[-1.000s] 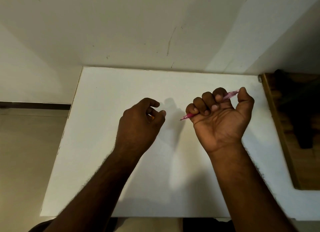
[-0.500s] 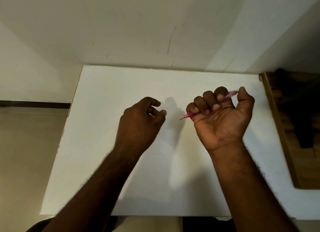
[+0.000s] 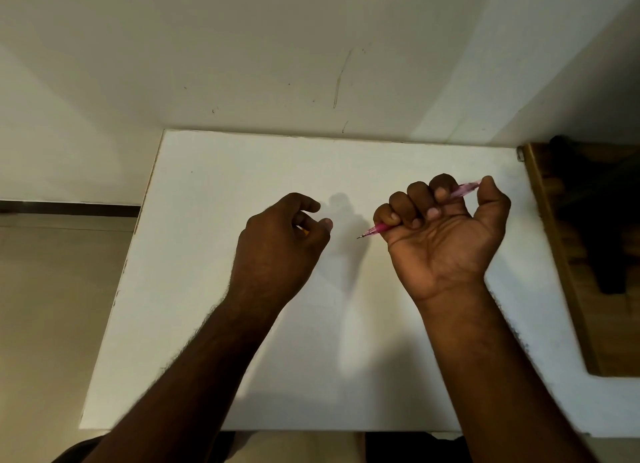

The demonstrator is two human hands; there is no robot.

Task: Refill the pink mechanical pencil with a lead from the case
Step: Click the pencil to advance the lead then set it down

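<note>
My right hand (image 3: 440, 234) is turned palm up over the white table (image 3: 214, 192) and grips the pink mechanical pencil (image 3: 375, 227) in a fist. Its metal tip points left and its back end sticks out by my thumb. My left hand (image 3: 280, 241) hovers a short way left of the tip, fingers curled around a small orange-yellow thing (image 3: 304, 230), mostly hidden; I cannot tell whether it is the lead case.
A white wall rises just behind the table. A wooden surface (image 3: 568, 275) with a dark object (image 3: 602, 220) on it adjoins the table's right edge. Beige floor lies to the left.
Both hands have stayed almost still; the pencil tip has shifted very slightly left and down.
</note>
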